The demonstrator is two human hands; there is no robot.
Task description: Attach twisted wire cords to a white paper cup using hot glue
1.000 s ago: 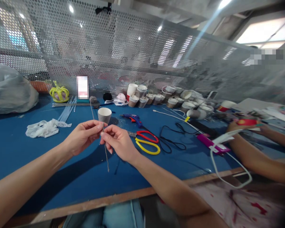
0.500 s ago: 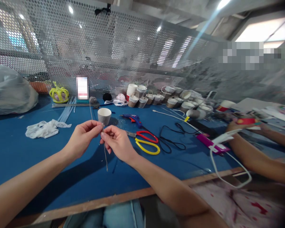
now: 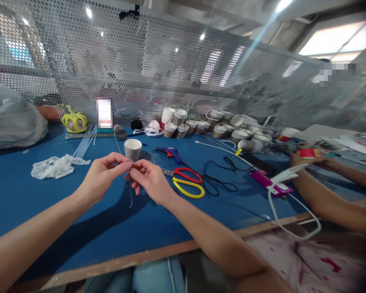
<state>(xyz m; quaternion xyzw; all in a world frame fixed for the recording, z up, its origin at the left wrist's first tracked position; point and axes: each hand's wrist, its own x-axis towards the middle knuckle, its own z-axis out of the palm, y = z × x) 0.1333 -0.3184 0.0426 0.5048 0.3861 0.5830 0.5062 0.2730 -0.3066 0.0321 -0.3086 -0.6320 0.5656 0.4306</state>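
My left hand [image 3: 105,173] and my right hand [image 3: 148,179] meet above the blue table, thumbs and forefingers pinched on a thin grey yarn [image 3: 131,195]. Its loose end dangles below the fingertips. Part of the yarn between the fingers is hidden. Another stretch runs back past my left hand towards a grey yarn ball [image 3: 118,131]. Just behind my fingertips stands a small grey-wrapped paper cup [image 3: 132,151], upright with a white inside. To the right of my right hand lie scissors [image 3: 187,182] with one red and one yellow handle, and behind them a blue glue gun [image 3: 168,153].
White lace [image 3: 53,167] lies on the left near a yellow-wrapped bundle [image 3: 75,122] and a large plastic bag [image 3: 14,116]. Several wrapped cups [image 3: 239,136] line the back under a perforated metal screen [image 3: 171,77]. Black cable [image 3: 221,185] and a purple power strip [image 3: 270,183] sit beside a co-worker's arm [image 3: 326,191].
My fingertips have drawn closer together on the yarn, and its hanging end is shorter and has swung left. The co-worker's hand at right has shifted with a red item.
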